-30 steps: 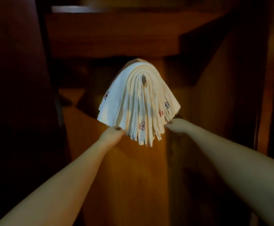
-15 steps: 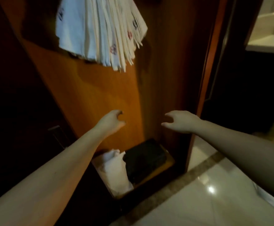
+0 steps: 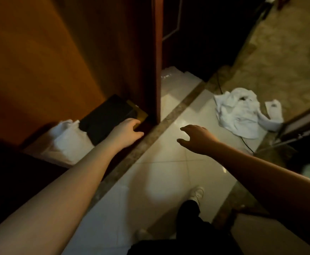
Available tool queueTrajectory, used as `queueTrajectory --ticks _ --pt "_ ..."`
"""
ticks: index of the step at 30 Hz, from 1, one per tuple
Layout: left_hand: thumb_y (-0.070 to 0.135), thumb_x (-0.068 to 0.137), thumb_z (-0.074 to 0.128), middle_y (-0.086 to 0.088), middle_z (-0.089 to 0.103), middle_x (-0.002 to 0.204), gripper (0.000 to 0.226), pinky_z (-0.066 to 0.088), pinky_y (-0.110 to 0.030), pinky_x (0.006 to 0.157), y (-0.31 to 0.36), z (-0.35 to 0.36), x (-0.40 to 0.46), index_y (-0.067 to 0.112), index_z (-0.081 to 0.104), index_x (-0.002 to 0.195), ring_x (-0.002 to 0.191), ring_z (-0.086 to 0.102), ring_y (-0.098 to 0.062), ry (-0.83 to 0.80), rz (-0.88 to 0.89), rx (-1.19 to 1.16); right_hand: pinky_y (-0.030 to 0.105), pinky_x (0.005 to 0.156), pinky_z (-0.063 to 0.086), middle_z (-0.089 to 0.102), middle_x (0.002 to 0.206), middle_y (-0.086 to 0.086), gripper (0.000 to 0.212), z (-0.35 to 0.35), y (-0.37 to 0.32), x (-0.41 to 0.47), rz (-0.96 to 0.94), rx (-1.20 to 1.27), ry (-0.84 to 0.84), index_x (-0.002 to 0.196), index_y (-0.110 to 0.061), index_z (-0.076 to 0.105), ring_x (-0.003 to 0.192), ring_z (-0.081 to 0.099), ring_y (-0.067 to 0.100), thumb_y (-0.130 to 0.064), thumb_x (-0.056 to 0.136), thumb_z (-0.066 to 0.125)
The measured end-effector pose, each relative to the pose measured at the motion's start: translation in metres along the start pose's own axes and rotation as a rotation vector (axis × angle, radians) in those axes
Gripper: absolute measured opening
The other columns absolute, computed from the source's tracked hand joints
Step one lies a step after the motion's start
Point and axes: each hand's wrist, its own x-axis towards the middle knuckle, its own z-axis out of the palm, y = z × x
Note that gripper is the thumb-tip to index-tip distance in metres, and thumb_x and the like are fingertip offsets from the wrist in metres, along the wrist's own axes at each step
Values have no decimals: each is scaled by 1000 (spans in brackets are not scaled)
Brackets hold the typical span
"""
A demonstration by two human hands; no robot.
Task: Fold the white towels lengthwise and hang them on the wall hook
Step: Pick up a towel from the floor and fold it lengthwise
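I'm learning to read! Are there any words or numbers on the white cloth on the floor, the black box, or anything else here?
No words or numbers can be read anywhere.
White cloth on the floor: only dark smudges, too blurred to tell.
Black box: no label shows.
White bag: plain.

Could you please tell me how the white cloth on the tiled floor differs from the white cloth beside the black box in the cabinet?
The floor cloth lies spread and crumpled on the pale tiles, near the right hand; the cabinet cloth sits bunched on the cabinet's bottom shelf, against the black box. The floor cloth is brightly lit, the cabinet cloth half in shadow. Both are white, unfolded and held by neither hand.
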Motion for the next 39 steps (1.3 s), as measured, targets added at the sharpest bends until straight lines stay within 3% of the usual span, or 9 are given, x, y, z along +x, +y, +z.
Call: queueTrajectory --ticks 5,10,13,15,18,23,27,31,39 --pt "36 96 62 1 39 154 58 40 -29 88 74 55 75 21 45 149 130 49 -21 -102 -10 -14 38 111 35 46 153 1 64 7 98 13 138 57 -63 149 -19 44 138 45 23 -56 98 48" --pt "35 96 62 -1 40 154 57 41 -33 101 148 105 143 20 45 148 135 46 -22 -209 -28 -27 38 104 41 51 149 2 64 10 192 27 255 141 -119 147 -18 48 131 51 27 -57 96 49" --pt "34 97 60 -1 41 153 54 46 -26 86 184 128 184 21 45 147 121 52 -19 -243 -39 -24 37 102 43 52 147 3 63 14 244 34 305 165 -163 145 -16 50 129 53 28 -56 97 49" --pt "31 97 60 -4 42 152 52 42 -20 77 202 142 207 18 46 146 113 53 -18 -258 -53 -45 39 103 44 52 147 4 62 18 274 36 354 173 -206 144 -16 51 129 53 28 -57 97 48" --pt "31 96 61 -8 45 150 52 36 -25 91 229 167 249 16 49 144 131 49 -25 -320 -38 -4 41 102 46 53 146 2 62 24 322 40 458 221 -258 143 -18 53 127 54 26 -58 96 47" --pt "31 94 63 -9 48 148 53 43 -37 105 268 201 332 16 50 143 131 49 -27 -440 -35 12 39 98 45 54 142 3 59 32 395 61 600 272 -324 140 -19 55 125 55 28 -57 96 46" --pt "30 93 62 -8 49 146 51 48 -39 100 296 223 421 17 52 141 117 56 -24 -508 3 10 41 102 45 53 143 7 54 35 449 105 708 314 -359 137 -16 57 127 53 31 -52 97 46" --pt "30 95 61 -6 50 146 49 47 -37 100 325 241 519 17 52 141 122 56 -26 -538 47 80 42 105 43 49 148 9 53 34 496 162 835 414 -367 139 -17 55 130 51 32 -48 98 46" --pt "28 94 60 -5 58 137 42 52 -34 87 361 289 687 17 57 135 104 64 -26 -605 61 198 36 104 40 47 151 11 59 45 594 284 970 685 -331 147 -13 47 134 48 30 -46 98 50"
